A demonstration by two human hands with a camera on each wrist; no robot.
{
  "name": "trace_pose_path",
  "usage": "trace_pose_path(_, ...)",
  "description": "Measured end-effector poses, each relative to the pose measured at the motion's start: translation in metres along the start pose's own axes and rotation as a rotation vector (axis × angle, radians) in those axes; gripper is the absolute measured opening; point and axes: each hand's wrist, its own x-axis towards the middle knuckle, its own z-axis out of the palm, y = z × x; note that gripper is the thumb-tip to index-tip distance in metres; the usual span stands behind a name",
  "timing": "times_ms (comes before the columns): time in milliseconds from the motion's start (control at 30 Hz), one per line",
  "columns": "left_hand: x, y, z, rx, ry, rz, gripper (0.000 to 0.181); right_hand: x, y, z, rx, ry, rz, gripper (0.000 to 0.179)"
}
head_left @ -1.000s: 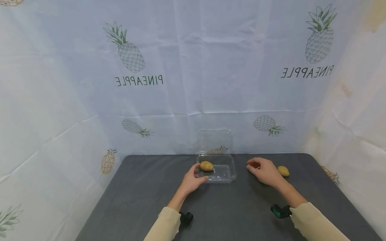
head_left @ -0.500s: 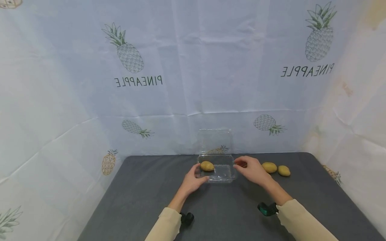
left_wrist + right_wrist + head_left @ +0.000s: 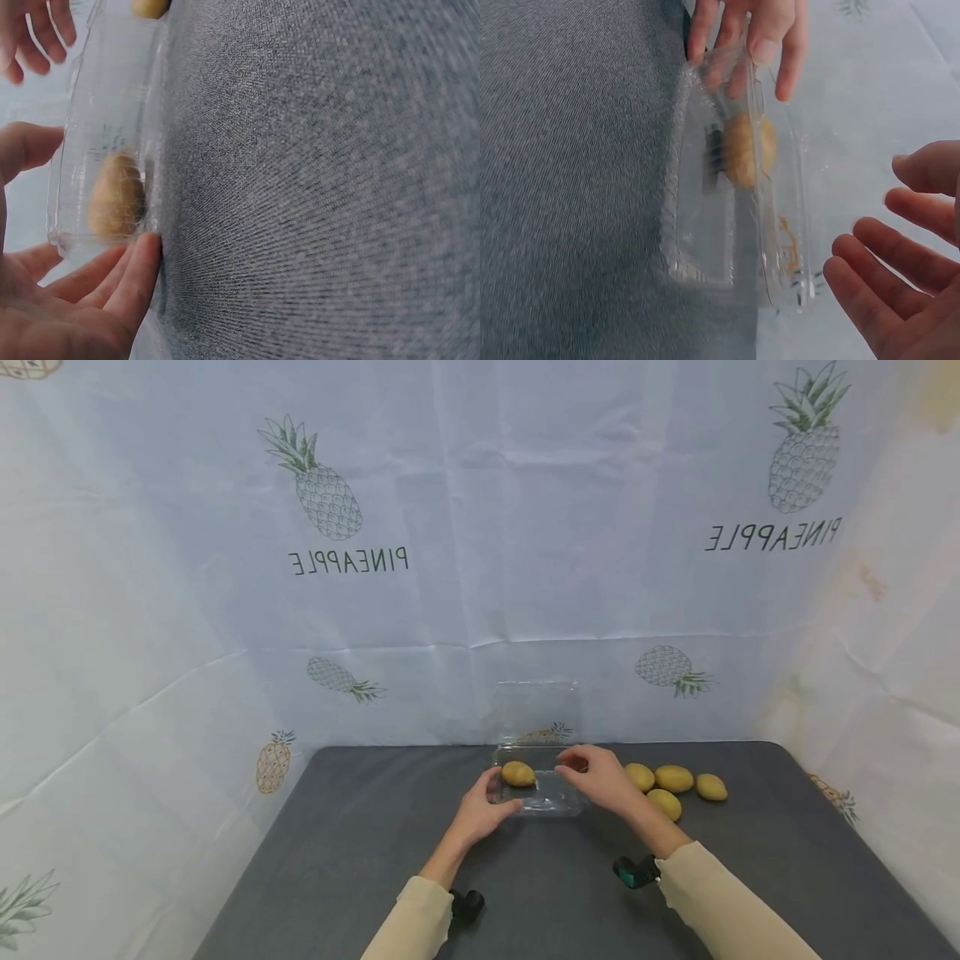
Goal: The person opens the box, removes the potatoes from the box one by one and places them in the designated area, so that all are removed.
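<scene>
A clear plastic clamshell container (image 3: 551, 802) sits on the dark table with its lid (image 3: 536, 706) raised at the back. One lemon (image 3: 518, 774) lies in its left part. My left hand (image 3: 480, 810) holds the container's left end, thumb at the front and fingers (image 3: 139, 274) against the end wall. Above the container's right part is my right hand (image 3: 600, 777). Its fingers (image 3: 889, 259) are spread and hold nothing in the right wrist view. Several lemons (image 3: 674, 778) lie on the table to the right, partly behind the right forearm.
The grey-black table (image 3: 360, 852) ends at the back against a white curtain (image 3: 465, 527) printed with pineapples. The curtain also hangs along the left and right sides. The raised lid stands close to the back curtain.
My right hand has moved left from beside the loose lemons to above the container, uncovering more of those lemons. The left hand stays at the container, and the lemon inside has not moved.
</scene>
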Motion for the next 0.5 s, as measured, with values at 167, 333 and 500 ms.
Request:
trace_pose_path(167,0.001,0.000,0.001,0.001,0.008,-0.003,0.077,0.009,0.000,0.010,-0.006,-0.018,0.014,0.026)
trace_pose_path(333,0.002,-0.001,0.001,0.001,0.013,-0.016,0.077,0.018,0.002,0.020,-0.003,-0.030,0.015,0.024)
trace_pose_path(500,0.001,-0.001,0.001,0.003,0.006,-0.018,0.077,0.027,0.005,0.032,0.011,-0.053,0.061,0.026)
